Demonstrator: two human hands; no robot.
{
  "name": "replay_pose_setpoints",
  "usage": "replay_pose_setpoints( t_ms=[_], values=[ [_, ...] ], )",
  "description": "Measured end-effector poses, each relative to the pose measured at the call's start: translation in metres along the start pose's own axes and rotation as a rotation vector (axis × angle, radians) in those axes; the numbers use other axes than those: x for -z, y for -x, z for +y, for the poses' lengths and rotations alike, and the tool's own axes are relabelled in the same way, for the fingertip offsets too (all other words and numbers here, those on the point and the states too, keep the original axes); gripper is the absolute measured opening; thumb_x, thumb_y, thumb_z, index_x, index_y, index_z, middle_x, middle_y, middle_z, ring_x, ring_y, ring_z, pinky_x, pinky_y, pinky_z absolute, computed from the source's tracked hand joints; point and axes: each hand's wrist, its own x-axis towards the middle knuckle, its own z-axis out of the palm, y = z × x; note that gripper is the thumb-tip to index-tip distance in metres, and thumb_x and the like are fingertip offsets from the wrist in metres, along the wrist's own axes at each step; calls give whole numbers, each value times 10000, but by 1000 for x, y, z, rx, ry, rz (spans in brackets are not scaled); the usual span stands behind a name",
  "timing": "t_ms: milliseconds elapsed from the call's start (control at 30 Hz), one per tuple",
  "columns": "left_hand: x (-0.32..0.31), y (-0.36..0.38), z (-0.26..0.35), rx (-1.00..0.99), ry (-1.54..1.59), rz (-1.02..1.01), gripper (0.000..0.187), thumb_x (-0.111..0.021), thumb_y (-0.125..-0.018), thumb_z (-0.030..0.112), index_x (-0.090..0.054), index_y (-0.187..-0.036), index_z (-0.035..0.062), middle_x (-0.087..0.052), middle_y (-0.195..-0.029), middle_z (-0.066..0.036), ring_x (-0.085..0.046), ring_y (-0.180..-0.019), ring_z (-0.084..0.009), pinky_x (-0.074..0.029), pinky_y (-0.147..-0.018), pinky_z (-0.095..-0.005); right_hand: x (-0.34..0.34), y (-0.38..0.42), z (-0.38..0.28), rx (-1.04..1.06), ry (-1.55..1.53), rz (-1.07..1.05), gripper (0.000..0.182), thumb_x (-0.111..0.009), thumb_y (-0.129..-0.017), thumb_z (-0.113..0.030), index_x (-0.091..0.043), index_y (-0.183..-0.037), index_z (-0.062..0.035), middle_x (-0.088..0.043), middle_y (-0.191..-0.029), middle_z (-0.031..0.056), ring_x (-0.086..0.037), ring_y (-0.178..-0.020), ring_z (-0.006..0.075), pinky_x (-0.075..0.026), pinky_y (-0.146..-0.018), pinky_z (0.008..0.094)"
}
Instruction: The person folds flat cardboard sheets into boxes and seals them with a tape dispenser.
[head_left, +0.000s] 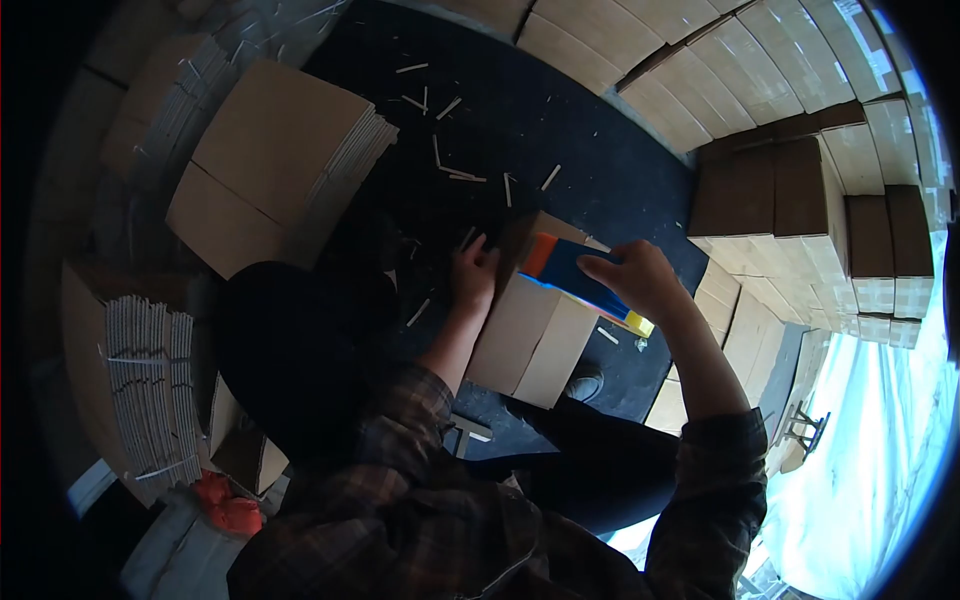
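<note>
A brown cardboard box stands in front of me between my legs, a seam running across its top. My right hand is closed around a blue tape dispenser, with an orange part at its far left end and a yellow part at the near right end. The dispenser lies along the upper part of the box, right at its surface. At the left side of the box is my left hand, its fingers apart and partly stretched, close against the cardboard.
Flat cardboard stacks stand at the left, with a strapped bundle nearer. Closed boxes are piled along the right and back. Several pale strips litter the dark floor. Red plastic lies at lower left.
</note>
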Motion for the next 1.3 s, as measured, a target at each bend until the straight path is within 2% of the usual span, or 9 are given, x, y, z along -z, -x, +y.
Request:
replay_pose_setpoints(
  t_ms=[133, 267, 367, 533, 700, 833, 933, 1033, 1300],
  values=[
    [10, 44, 52, -520, 272, -169, 403, -397, -1025, 304, -548, -1303, 54, -589, -1226, -158, -540, -1153, -253, -406, -979, -363, -1, -1, -1, 14, -9, 22, 595, -675, -829, -533, -702, -979, 43, -703, -868, 181, -691, -691, 227, -532, -641, 295],
    [32, 44, 59, -194, 6, -310, 451, -326, -1036, 374, -591, -1186, 40, -569, -1257, -192, -530, -1189, -275, -414, -961, -362, 4, 0, -2, 25, -17, -10, 586, -665, -839, -532, -704, -938, 44, -700, -843, 175, -680, -677, 218, -525, -619, 309],
    [38, 82, 65, -473, -17, 184, 338, -436, -1007, 348, -594, -1042, 52, -572, -1015, -138, -559, -1000, -311, -432, -909, -379, 8, 6, -4, 61, -7, -2, 601, -646, -847, -547, -703, -909, 48, -694, -817, 171, -678, -696, 231, -523, -624, 337],
    [29, 166, 93, -1092, -635, -158, 482, -717, -817, 307, -554, -1200, 65, -500, -1176, -116, -514, -1067, -286, -419, -916, -421, 7, -4, 9, 134, 35, -5, 595, -609, -848, -575, -710, -977, -3, -695, -927, 184, -691, -842, 293, -540, -743, 363],
    [14, 173, 91, -1031, -956, -222, 879, -731, -788, 410, -329, -1415, -57, -212, -1525, -181, -272, -1389, -301, -253, -1131, -433, 10, 1, 12, 154, 17, -23, 598, -609, -842, -567, -699, -1023, -4, -686, -1000, 200, -674, -947, 332, -528, -818, 389],
    [8, 169, 87, -1011, -1046, -241, 876, -706, -804, 444, -329, -1417, -56, -209, -1522, -185, -209, -1424, -316, -227, -1151, -419, 7, -2, 13, 228, 42, 32, 631, -583, -860, -594, -709, -935, 20, -691, -903, 197, -687, -805, 288, -534, -716, 374],
    [1, 172, 91, -988, -1133, -231, 976, -698, -781, 520, -266, -1443, -51, -152, -1532, -193, -162, -1434, -346, -173, -1165, -479, 7, -3, 11, 274, 76, 7, 622, -604, -848, -587, -709, -955, 17, -693, -921, 190, -689, -818, 286, -539, -736, 368],
    [-20, 189, 100, -736, -1169, -243, 1151, -645, -721, 690, -146, -1490, -6, -29, -1545, -210, -65, -1446, -376, -66, -1084, -700, 8, -2, 9, 321, 88, -17, 609, -627, -835, -572, -706, -973, 16, -694, -922, 186, -690, -825, 279, -542, -743, 362],
    [-33, 182, 80, -820, -1203, -96, 1026, -686, -762, 503, -146, -1494, 26, -1, -1509, -187, -37, -1433, -412, -59, -1058, -736, 12, 2, 45, 319, -64, -86, 566, -655, -823, -543, -709, -985, -3, -693, -894, 169, -687, -840, 267, -545, -737, 340]
  ],
)
